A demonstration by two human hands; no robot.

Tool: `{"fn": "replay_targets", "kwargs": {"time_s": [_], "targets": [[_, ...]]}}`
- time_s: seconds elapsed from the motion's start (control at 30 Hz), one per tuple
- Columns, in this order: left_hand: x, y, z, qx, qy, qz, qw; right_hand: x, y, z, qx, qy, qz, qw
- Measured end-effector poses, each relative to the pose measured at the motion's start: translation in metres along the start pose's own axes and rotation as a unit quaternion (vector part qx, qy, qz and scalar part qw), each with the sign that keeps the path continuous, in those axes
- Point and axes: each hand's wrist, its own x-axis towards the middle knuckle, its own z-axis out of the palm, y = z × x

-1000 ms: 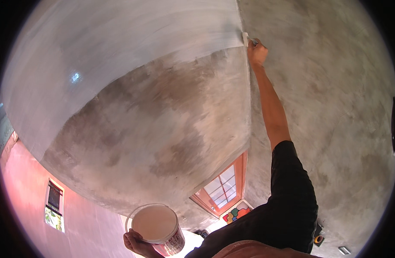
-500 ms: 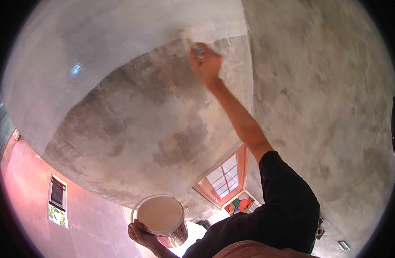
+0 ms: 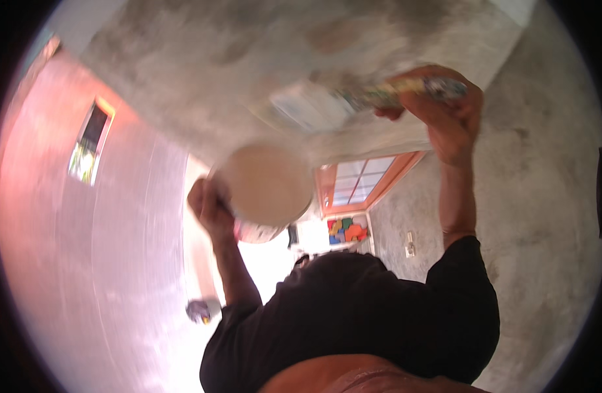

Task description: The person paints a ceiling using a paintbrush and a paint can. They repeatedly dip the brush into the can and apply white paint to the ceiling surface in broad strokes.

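My right hand (image 3: 445, 108) is closed around the patterned handle of a wide paintbrush (image 3: 314, 107), raised up on the right. The brush's pale head points left and is smeared by motion. Below and left of it, my left hand (image 3: 210, 206) grips the side of a round paint bucket (image 3: 265, 183). Off-white paint shows in the bucket's wide mouth, and the brush head is above the rim, apart from it. Behind both hands rises a mottled grey wall (image 3: 248, 49), with a paler painted area (image 3: 94, 23) at its upper left.
An orange-framed door with glass panes (image 3: 360, 182) is beyond the bucket, with a multicoloured panel (image 3: 348, 230) near its foot. A small window (image 3: 91, 141) breaks the pinkish wall at left. Another grey wall (image 3: 543, 196) with a switch or socket plate (image 3: 410, 244) runs along the right.
My right hand has brought the brush off the wall, down and back toward the bucket. The bucket now appears higher in view, still in my left hand, and the view has shifted.
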Motion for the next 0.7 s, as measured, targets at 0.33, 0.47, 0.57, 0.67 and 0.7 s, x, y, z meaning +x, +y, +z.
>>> {"fn": "replay_targets", "kwargs": {"time_s": [0.33, 0.47, 0.57, 0.67, 0.7], "targets": [[0.001, 0.01, 0.017, -0.049, -0.089, -0.059, 0.993, -0.028, 0.064, 0.075, -0.274, -0.285, 0.097, 0.913], [0.004, 0.007, 0.018, -0.081, -0.113, -0.063, 0.988, -0.035, 0.098, 0.092, -0.337, -0.316, 0.033, 0.886], [0.005, 0.009, 0.024, -0.082, -0.112, -0.076, 0.987, -0.039, 0.11, 0.098, -0.347, -0.319, 0.044, 0.881], [0.006, 0.007, 0.025, -0.059, -0.112, -0.084, 0.988, -0.041, 0.117, 0.104, -0.36, -0.317, 0.051, 0.876], [0.005, 0.005, 0.024, -0.052, -0.112, -0.088, 0.988, -0.041, 0.118, 0.106, -0.367, -0.317, 0.053, 0.873]]}}
